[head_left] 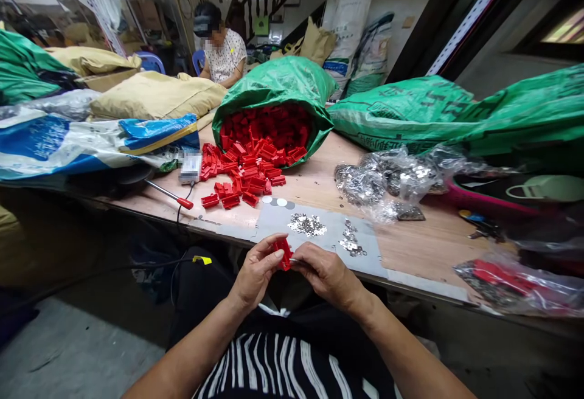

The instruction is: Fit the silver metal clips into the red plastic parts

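My left hand (pixel 258 268) grips a small red plastic housing (pixel 285 254) between thumb and fingers, just off the table's front edge. Up against the housing's right side, my right hand (pixel 326 271) is closed in a pinch; what lies in its fingers is mostly hidden and too small to name. On a grey mat (pixel 269 228) beyond my hands lie a heap of small metal pieces (pixel 308 224) and a looser cluster of metal plates (pixel 351 241). More red housings (pixel 250 171) spill from an open green sack (pixel 287 79).
Plastic bags of metal parts (pixel 387 180) lie to the right, near a pink-rimmed basket (pixel 493 198) and a bag with red pieces (pixel 515 280). A red-tipped metal rod (pixel 171 195) sticks out at left. Across the table sits another person (pixel 223 52). A cable (pixel 137 265) crosses at lower left.
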`<state>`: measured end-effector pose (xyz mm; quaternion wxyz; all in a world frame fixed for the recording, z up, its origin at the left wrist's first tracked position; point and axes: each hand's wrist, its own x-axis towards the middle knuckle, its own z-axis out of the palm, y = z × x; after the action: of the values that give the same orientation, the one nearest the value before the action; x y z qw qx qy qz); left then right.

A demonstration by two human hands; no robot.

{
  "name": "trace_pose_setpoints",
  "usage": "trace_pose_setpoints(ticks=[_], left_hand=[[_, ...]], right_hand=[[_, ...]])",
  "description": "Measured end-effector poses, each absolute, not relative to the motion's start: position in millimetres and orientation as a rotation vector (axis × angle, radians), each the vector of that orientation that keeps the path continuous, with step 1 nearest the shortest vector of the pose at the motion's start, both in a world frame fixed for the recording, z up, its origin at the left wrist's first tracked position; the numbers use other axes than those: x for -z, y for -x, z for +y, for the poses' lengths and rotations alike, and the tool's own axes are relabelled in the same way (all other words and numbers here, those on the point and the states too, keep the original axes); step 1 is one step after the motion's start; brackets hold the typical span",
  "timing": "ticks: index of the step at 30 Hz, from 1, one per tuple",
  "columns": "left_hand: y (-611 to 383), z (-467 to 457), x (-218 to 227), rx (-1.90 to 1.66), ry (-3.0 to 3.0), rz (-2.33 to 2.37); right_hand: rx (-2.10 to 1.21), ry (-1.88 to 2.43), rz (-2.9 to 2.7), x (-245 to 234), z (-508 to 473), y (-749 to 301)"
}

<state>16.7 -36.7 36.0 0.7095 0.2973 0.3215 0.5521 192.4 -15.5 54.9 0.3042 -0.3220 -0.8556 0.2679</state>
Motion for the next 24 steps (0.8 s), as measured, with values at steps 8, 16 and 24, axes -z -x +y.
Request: trace_pose_setpoints(ticks=[8,16,24], left_hand=[[-20,-36,-34,-1.220,-0.707,0.719],[-22,-38,-24,-1.235,-0.928,0.792],[-21,-39,-21,-1.187,-1.115,0.873]], right_hand=[[-1.240,1.030,-1.955,-52,-15,-194],[-1.564,1.043,-1.660,-44,-12,-195],[-1.453,1.111,-1.691,-35,-6,-195]])
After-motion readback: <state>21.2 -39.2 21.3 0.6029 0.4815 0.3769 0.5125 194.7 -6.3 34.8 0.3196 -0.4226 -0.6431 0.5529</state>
